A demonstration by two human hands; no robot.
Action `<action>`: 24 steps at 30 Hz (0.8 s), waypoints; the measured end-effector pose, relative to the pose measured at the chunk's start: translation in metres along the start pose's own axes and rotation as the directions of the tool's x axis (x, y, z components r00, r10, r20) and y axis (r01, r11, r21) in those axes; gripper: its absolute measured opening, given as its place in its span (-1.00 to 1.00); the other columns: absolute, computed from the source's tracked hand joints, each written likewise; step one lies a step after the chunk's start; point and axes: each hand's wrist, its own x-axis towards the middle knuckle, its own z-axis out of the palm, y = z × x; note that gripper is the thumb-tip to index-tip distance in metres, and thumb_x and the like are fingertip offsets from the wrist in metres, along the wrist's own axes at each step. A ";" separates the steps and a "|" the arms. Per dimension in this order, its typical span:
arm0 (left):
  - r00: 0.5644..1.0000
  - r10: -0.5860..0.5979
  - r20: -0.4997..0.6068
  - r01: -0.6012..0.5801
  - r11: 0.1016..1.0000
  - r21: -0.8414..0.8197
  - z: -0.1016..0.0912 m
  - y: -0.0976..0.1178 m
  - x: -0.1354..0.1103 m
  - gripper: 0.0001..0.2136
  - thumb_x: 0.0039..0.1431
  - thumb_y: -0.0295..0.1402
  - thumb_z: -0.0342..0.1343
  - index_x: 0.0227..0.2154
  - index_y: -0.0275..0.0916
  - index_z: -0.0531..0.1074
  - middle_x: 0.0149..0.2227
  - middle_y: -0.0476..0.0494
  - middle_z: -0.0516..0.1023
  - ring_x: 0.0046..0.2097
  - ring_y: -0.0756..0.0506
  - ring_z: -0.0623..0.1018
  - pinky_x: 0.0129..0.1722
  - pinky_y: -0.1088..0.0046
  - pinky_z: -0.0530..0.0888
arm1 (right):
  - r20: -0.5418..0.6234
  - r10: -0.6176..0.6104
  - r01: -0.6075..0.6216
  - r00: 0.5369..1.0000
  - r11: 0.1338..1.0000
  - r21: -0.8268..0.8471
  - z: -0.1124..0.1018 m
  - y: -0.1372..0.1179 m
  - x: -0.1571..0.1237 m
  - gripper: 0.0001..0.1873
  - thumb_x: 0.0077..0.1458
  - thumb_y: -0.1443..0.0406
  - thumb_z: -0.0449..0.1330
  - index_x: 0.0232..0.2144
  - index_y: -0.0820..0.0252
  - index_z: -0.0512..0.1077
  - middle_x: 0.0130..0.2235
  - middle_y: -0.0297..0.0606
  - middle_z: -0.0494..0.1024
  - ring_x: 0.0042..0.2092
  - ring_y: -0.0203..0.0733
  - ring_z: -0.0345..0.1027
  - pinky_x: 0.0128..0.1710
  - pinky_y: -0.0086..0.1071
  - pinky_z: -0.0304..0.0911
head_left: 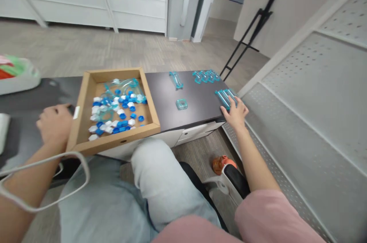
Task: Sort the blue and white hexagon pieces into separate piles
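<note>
Tubes of clear teal plastic (225, 97) lie side by side at the far right edge of the dark bench (197, 99), close to its corner. The right hand (236, 112) rests on their near ends, fingers spread and flat, not closed around any of them. They look light, stiff and smooth (likely to roll or slip off the edge if nudged), so a pinch across the middle of one tube seems the safest hold. Just beside them to the left sits a small square teal piece (181, 104); further back are a single teal piece (176, 80) and a row of teal pieces (205, 76). A cardboard tray (114, 141) holds blue and white caps (114, 118). The left hand (54, 123) lies loosely curled beside the tray's left wall, blurred; I cannot tell whether it holds anything.
</note>
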 end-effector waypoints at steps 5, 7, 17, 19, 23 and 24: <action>0.969 -0.033 -0.244 -0.006 0.987 -0.159 0.025 -0.033 0.015 -0.37 0.59 -0.30 -0.38 0.52 -0.39 0.31 0.55 -0.60 0.35 0.51 -0.45 0.38 0.48 -0.10 0.33 | -0.070 -0.189 0.200 0.979 0.961 0.192 -0.011 -0.047 0.009 -0.42 0.44 -0.15 0.18 0.31 -0.10 0.63 0.38 0.21 0.54 0.40 0.53 0.39 0.37 0.49 0.21; 0.966 0.007 -0.260 -0.053 0.984 -0.171 0.029 -0.037 0.021 -0.37 0.61 -0.28 -0.37 0.51 -0.45 0.32 0.53 -0.63 0.33 0.47 -0.44 0.38 0.47 -0.09 0.31 | -0.041 -0.324 0.321 0.945 0.901 0.292 -0.016 -0.087 0.012 -0.48 0.47 -0.14 0.17 0.24 -0.14 0.65 0.29 0.11 0.62 0.34 0.47 0.48 0.34 0.43 0.27; 0.932 0.003 -0.363 -0.066 0.985 -0.162 0.038 -0.034 0.027 -0.40 0.55 -0.23 -0.16 0.47 -0.37 0.44 0.47 -0.73 0.43 0.48 -0.57 0.42 0.43 -0.14 0.36 | 0.197 -0.783 0.653 0.590 0.606 0.454 0.011 -0.349 0.032 -0.49 0.48 -0.08 0.34 0.25 0.05 0.68 0.26 0.02 0.65 0.30 0.38 0.42 0.37 0.22 0.19; 0.930 0.000 -0.368 -0.066 0.984 -0.168 0.038 -0.034 0.028 -0.40 0.53 -0.25 -0.16 0.46 -0.37 0.45 0.47 -0.72 0.44 0.47 -0.57 0.43 0.43 -0.14 0.37 | 0.266 -0.790 0.683 0.552 0.611 0.399 0.031 -0.376 0.039 -0.53 0.37 -0.02 0.47 0.16 0.09 0.73 0.31 0.04 0.63 0.36 0.44 0.33 0.41 0.26 0.13; 0.938 -0.001 -0.347 -0.057 0.986 -0.158 0.037 -0.034 0.027 -0.37 0.53 -0.27 -0.20 0.47 -0.44 0.44 0.48 -0.75 0.42 0.49 -0.58 0.42 0.45 -0.14 0.36 | 0.333 -0.775 0.712 0.537 0.629 0.313 0.053 -0.394 0.042 -0.59 0.32 0.18 0.45 0.16 0.14 0.74 0.39 0.05 0.62 0.44 0.46 0.25 0.44 0.27 0.12; 0.938 0.001 -0.347 -0.058 0.986 -0.155 0.037 -0.034 0.027 -0.37 0.53 -0.27 -0.20 0.47 -0.44 0.44 0.48 -0.74 0.42 0.49 -0.58 0.42 0.45 -0.14 0.36 | 0.337 -0.769 0.709 0.543 0.635 0.306 0.053 -0.394 0.041 -0.58 0.34 0.21 0.41 0.19 0.16 0.73 0.39 0.06 0.63 0.45 0.45 0.25 0.43 0.27 0.14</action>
